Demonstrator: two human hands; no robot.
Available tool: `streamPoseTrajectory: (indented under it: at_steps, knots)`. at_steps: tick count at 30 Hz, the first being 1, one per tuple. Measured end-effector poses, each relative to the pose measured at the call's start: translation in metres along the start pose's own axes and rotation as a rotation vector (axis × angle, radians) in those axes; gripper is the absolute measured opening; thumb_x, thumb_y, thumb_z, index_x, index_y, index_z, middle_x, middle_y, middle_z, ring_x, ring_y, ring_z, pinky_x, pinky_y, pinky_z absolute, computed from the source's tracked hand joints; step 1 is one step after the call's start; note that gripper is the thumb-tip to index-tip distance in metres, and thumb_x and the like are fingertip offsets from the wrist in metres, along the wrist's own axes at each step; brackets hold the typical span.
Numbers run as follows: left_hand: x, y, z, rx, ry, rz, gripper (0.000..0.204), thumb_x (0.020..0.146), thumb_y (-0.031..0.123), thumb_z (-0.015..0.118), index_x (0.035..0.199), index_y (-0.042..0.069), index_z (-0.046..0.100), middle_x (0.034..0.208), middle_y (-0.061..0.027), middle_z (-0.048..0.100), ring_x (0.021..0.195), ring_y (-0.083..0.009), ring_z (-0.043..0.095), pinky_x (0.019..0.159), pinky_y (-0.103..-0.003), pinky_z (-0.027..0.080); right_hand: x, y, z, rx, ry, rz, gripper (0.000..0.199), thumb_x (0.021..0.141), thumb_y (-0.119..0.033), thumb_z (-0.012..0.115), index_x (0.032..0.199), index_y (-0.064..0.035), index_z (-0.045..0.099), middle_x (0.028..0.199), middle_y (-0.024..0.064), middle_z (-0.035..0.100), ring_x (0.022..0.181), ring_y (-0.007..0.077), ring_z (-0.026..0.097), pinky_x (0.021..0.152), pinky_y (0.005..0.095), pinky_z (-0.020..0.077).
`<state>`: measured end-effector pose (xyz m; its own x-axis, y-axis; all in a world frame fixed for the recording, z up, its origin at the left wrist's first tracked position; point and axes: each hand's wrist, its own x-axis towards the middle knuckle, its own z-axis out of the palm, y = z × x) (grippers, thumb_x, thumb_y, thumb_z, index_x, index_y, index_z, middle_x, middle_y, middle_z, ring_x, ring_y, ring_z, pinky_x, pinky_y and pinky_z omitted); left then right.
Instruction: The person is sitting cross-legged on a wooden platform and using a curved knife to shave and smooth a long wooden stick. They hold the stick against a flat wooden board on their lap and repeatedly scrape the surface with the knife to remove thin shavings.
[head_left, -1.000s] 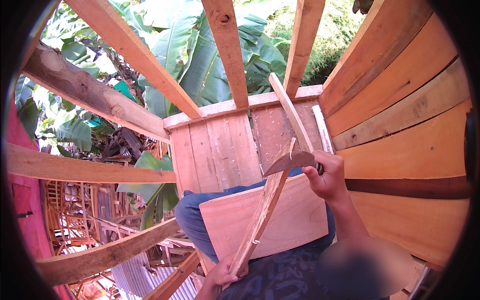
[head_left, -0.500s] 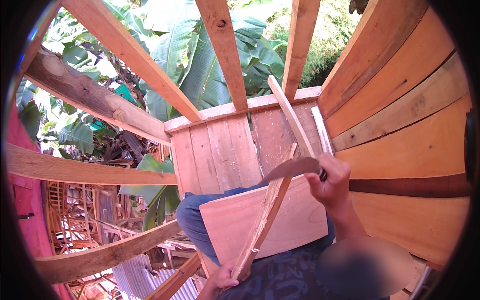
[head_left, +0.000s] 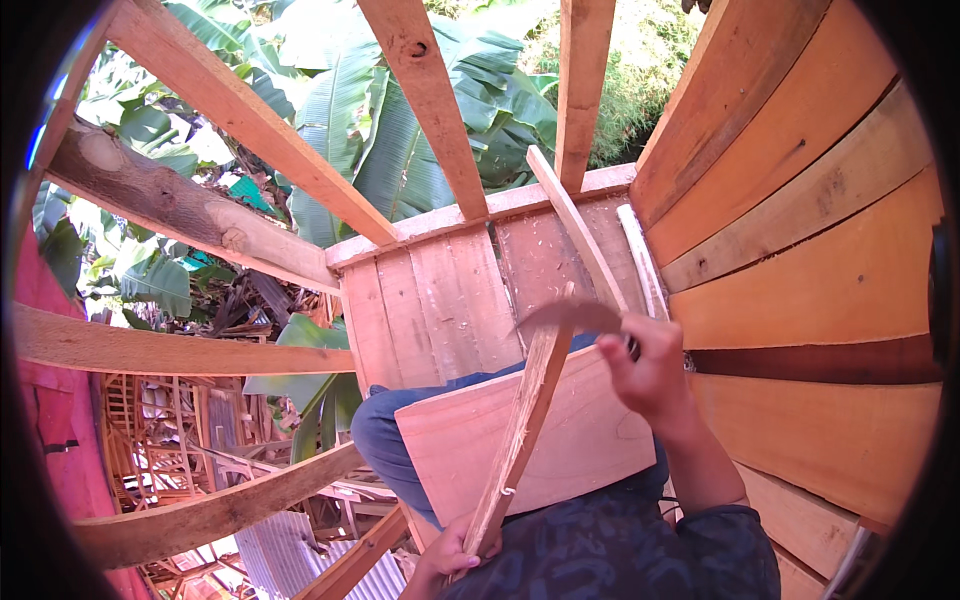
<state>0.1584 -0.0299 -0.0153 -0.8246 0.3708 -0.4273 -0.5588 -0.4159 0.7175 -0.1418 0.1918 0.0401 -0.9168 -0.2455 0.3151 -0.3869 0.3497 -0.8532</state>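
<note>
My right hand is closed round the handle of a curved knife, its dark blade lying across the upper part of a rough wooden stick. At the stick's lower end, close to my body, my left hand grips it. The stick slants up and away over a flat wooden board resting across my lap. Its face looks split and fibrous, with a pale curl of wood near the lower end.
Past my knees lies a plank platform with scattered shavings. A long thin stick and a pale pole lean at its far right. Plank walling rises close on my right; spaced wooden bars stand at left, with banana leaves beyond.
The knife blade has shifted up along the stick, nearer its far end. The stick stands slightly steeper, while my left hand keeps hold of its lower end.
</note>
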Motion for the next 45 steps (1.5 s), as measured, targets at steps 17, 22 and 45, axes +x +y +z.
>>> streamPoseTrajectory:
  at_steps: [17,22,45]
  knots:
    - [0.011,0.009,0.007,0.010,-0.003,-0.028,0.075,0.071,0.051,0.074,0.117,-0.002,0.046,0.076,-0.0032,0.050,0.065,-0.0121,0.049,0.057,-0.024,0.039,0.007,0.004,-0.008,-0.220,0.001,-0.106,0.050,0.085,-0.042,0.067,0.062,-0.0023,0.047,0.053,0.0131,0.043,0.047,0.0306,0.048,0.044,0.0355,0.0350]
    - [-0.006,-0.006,0.003,-0.034,-0.035,0.034,0.078,0.071,0.052,0.074,0.120,-0.001,0.044,0.075,-0.0042,0.050,0.063,-0.0126,0.049,0.054,-0.024,0.040,0.034,0.068,-0.063,0.036,0.407,0.380,0.057,0.090,-0.045,0.062,0.060,-0.0012,0.040,0.050,0.0099,0.034,0.046,0.0152,0.034,0.044,0.0330,0.0291]
    - [-0.005,-0.006,0.002,-0.010,0.065,0.012,0.086,0.071,0.055,0.072,0.127,-0.002,0.040,0.073,-0.0043,0.051,0.062,-0.0118,0.049,0.055,-0.023,0.039,0.018,-0.015,-0.002,-0.081,-0.039,-0.125,0.049,0.090,-0.039,0.064,0.063,-0.0020,0.047,0.050,0.0108,0.040,0.042,0.0251,0.042,0.045,0.0352,0.0331]
